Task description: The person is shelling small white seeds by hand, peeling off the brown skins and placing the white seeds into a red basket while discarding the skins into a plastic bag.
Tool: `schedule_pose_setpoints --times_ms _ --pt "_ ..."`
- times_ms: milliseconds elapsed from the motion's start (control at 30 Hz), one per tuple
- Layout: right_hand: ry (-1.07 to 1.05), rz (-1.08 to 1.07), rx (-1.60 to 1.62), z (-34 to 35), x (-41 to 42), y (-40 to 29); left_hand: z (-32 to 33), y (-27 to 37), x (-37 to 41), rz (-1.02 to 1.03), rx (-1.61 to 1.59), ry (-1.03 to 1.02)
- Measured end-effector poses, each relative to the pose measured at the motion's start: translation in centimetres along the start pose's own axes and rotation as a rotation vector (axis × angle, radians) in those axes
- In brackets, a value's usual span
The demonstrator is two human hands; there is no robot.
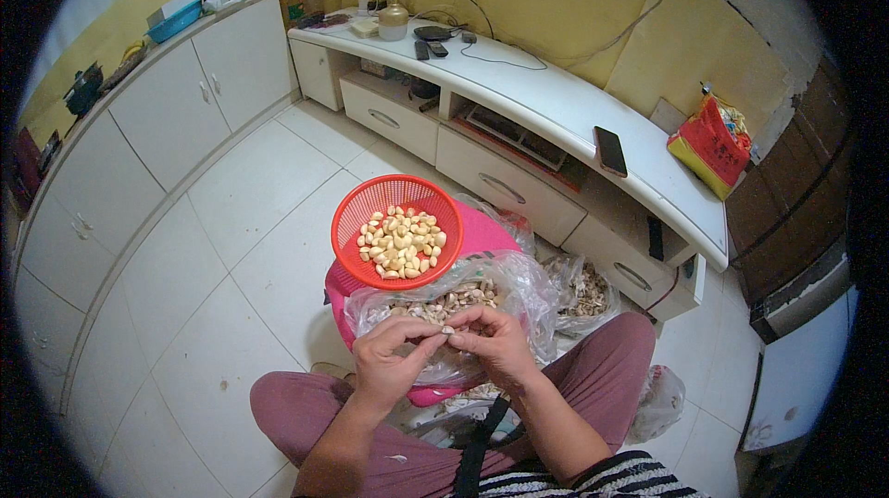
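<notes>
Between my fingertips is a small garlic clove (448, 330), pinched from both sides. My left hand (392, 356) grips it with thumb and forefinger, and my right hand (494, 345) does the same from the other side. Below my hands lies an open clear plastic bag (524, 290) with many unpeeled garlic cloves (444, 302) in it. Just beyond stands a red plastic mesh basket (340, 220) holding peeled garlic cloves (399, 241). Bag and basket rest on a bright pink surface (489, 228), partly hidden beneath them.
Another plastic bag of garlic (587, 293) stands to the right, near the white TV cabinet (514, 185). On the cabinet lie a smartphone (610, 151) and a red and yellow bag (715, 144). White cupboards (160, 102) line the left. Another clear bag (656, 404) sits beside my right knee.
</notes>
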State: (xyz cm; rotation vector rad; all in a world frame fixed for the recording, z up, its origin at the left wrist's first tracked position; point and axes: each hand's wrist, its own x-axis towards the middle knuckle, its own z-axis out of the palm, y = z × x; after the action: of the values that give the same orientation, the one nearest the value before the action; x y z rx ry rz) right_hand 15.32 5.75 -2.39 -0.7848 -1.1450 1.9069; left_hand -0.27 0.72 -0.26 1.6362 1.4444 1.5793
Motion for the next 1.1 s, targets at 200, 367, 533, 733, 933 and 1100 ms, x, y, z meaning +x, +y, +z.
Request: schedule_pose_setpoints --times_ms 200,367,533,733,933,1100 --pt "0.0 0.032 -0.06 0.0 0.1 0.0 -0.3 -0.3 0.2 -0.021 0.005 -0.036" --pt "-0.029 0.064 -0.072 -0.6 0.2 0.3 -0.3 -0.4 0.2 -0.052 -0.045 -0.04" --pt "-0.065 0.072 0.019 -0.8 0.3 0.7 -0.4 -1.0 0.1 -0.032 -0.033 -0.045" --pt "-0.032 0.045 -0.078 -0.9 0.4 1.1 -0.7 -1.8 0.1 -0.002 0.012 -0.097" --pt "0.03 0.043 -0.116 -0.8 0.6 0.9 -0.3 -1.5 -0.1 -0.066 0.028 -0.056" --pt "0.014 0.019 -0.08 -0.9 0.7 1.4 -0.3 -1.9 -0.1 -0.013 0.002 -0.038"
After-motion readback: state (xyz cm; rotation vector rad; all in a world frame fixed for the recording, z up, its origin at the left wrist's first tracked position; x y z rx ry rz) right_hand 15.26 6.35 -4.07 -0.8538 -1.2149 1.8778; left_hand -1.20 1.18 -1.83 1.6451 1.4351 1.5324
